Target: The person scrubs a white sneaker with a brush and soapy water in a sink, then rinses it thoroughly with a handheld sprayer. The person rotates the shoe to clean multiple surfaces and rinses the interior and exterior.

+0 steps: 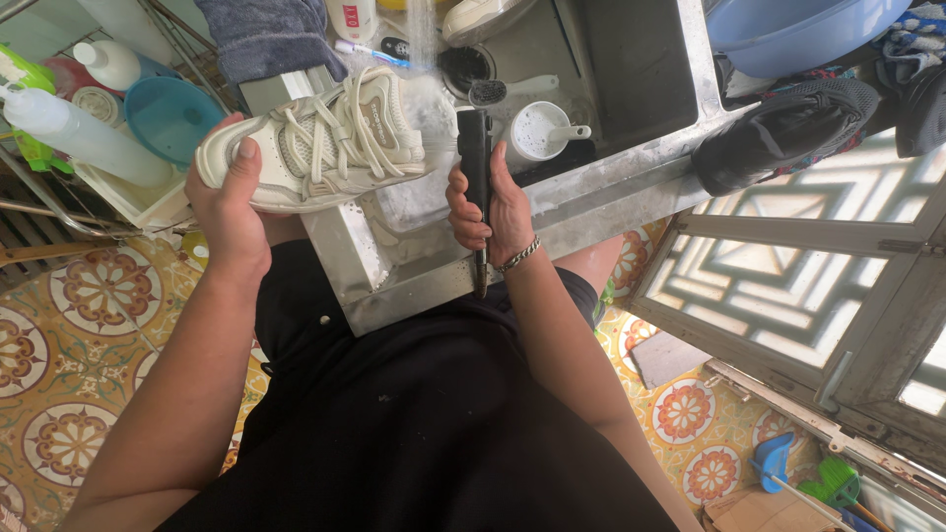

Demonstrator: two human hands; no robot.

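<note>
My left hand (229,202) grips the heel end of a cream-white laced sneaker (325,138), holding it on its side over the left rim of a steel sink (601,167). My right hand (491,209) is closed round the long black handle of a scrub brush (475,148). The brush head points away from me, just right of the sneaker's toe. I cannot tell whether the bristles touch the shoe.
In the sink lie a white cup with a spoon (537,130), a small brush (493,91) and a drain (463,65). A black shoe (778,123) rests on the sink's right edge. A blue basin (798,30) sits beyond. Bottles and a teal bowl (172,116) stand left. Patterned floor tiles (69,335) lie below.
</note>
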